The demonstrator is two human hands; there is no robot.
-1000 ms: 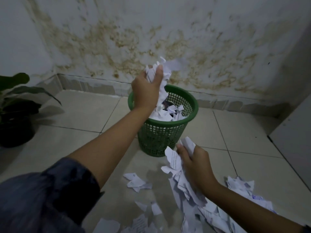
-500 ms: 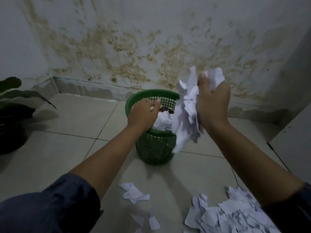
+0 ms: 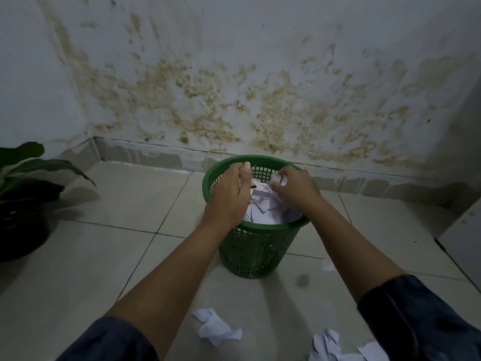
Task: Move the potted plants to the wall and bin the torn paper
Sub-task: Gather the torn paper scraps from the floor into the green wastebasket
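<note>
I observe both hands over the mouth of the round green plastic mesh bin (image 3: 253, 246), which stands on the pale tiled floor (image 3: 109, 254) near the stained white wall (image 3: 234, 74). The left hand (image 3: 231, 194) is relaxed, fingers loosely extended, grasping nothing I can see. The right hand (image 3: 292, 187) is curled round a scrap of white paper (image 3: 278, 179) at the fingertips. Torn white paper (image 3: 263, 207) fills the bin nearly to the rim. Loose torn pieces (image 3: 216, 329) lie on the floor nearer me. A dark-leaved potted plant (image 3: 20, 196) stands at far left, beside the side wall
</note>
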